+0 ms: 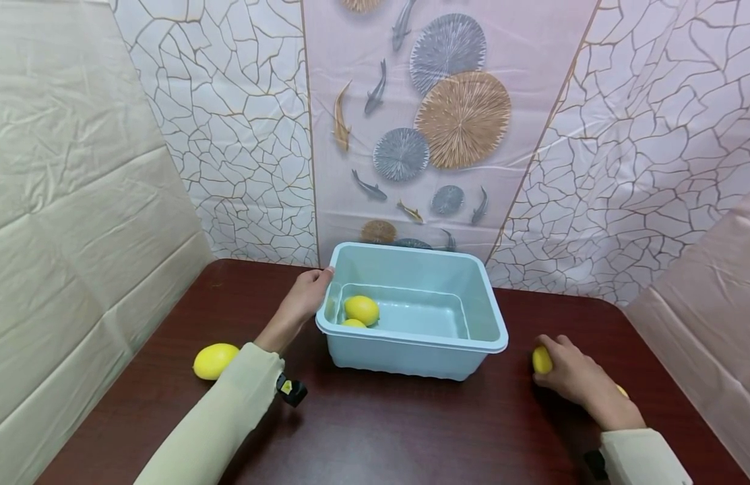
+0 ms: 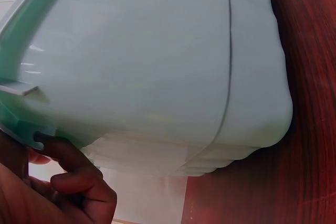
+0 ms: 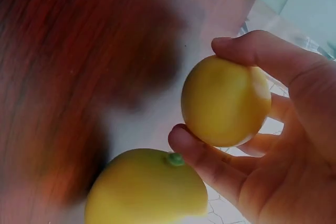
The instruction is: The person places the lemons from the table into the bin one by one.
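Observation:
A light blue plastic basin stands at the middle of the table, with two lemons in its left end. My left hand grips the basin's left rim; in the left wrist view its curled fingers are under the rim's edge. To the right of the basin, my right hand holds a lemon between thumb and fingers. Another lemon lies close by that hand, mostly hidden behind the wrist in the head view.
One more lemon lies on the left of the dark red wooden table, beside my left forearm. A patterned cloth hangs right behind the table, and pale cloth walls stand at both sides.

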`<state>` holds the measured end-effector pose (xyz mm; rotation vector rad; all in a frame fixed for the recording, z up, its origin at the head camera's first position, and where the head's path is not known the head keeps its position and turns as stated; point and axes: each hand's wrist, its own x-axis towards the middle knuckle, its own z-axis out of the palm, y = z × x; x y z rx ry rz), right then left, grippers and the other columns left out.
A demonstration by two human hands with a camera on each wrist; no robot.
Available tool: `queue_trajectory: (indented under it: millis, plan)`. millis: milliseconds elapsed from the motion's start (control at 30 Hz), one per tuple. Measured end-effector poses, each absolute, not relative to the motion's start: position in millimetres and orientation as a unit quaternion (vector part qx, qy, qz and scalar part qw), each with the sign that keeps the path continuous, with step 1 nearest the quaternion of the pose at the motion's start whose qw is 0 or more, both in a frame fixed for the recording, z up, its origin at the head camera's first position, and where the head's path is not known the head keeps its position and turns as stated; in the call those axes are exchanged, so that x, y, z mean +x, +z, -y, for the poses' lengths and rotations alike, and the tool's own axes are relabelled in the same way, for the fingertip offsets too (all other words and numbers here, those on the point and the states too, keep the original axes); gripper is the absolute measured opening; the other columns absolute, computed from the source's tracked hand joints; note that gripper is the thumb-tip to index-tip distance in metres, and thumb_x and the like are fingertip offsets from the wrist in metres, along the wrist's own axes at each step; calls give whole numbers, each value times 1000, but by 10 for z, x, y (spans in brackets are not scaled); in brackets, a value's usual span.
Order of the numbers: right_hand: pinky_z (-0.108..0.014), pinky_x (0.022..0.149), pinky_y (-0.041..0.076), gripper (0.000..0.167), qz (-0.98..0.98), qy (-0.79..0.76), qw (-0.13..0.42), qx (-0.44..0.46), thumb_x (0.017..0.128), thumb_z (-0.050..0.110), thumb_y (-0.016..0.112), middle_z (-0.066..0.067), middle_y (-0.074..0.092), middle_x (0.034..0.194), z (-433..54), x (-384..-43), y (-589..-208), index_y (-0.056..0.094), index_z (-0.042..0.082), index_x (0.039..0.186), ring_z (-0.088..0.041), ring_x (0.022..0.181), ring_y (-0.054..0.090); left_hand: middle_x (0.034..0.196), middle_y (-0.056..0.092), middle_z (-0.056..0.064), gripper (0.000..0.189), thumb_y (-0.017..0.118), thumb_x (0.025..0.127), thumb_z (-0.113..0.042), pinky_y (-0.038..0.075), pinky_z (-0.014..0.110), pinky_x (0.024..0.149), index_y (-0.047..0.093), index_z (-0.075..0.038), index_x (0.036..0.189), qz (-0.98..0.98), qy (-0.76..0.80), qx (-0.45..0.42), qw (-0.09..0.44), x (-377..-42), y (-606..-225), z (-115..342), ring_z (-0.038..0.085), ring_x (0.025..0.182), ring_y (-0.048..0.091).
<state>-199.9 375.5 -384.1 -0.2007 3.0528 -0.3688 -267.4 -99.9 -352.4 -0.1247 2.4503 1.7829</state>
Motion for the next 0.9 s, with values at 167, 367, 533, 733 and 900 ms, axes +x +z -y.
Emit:
queue_trajectory:
  millis: [167,367,533,733,900]
  plan:
    - [-48,62,48,64,-991,-121,7,-56,81,19,80,-24,52,109,-3737,-1975,-3798,55,-2,136,-32,75,55,135,62,25,58,40,114,-43,56,34,90,55,4,145,-807,586,-45,58,-2680,-3519,987,36,119,63]
    - [-42,57,44,62,-989,-121,-37,-71,81,22,79,-21,51,107,-3673,-1938,-3757,57,1,136,-27,72,53,137,62,24,59,40,114,-44,55,37,93,54,3,147,-806,587,-46,59,-2673,-3518,987,36,120,63]
    - [-42,56,44,59,-986,-127,-72,-84,84,22,78,-21,52,109,-3599,-1908,-3697,56,4,136,-25,72,54,141,60,24,60,40,114,-44,54,42,100,51,4,149,-810,582,-47,62,-2655,-3535,983,35,123,61]
    - [-39,57,43,58,-981,-142,-100,-88,88,23,79,-21,52,114,-3498,-1872,-3557,55,7,137,-25,74,54,134,61,25,59,39,114,-44,54,36,91,54,5,145,-811,580,-40,57,-2665,-3547,969,35,118,62]
    - [-37,59,44,58,-976,-151,-124,-97,88,20,79,-20,52,117,-3390,-1864,-3405,53,7,140,-26,76,55,136,61,24,59,40,114,-44,53,38,95,54,3,146,-813,578,-47,56,-2679,-3540,970,35,120,61]
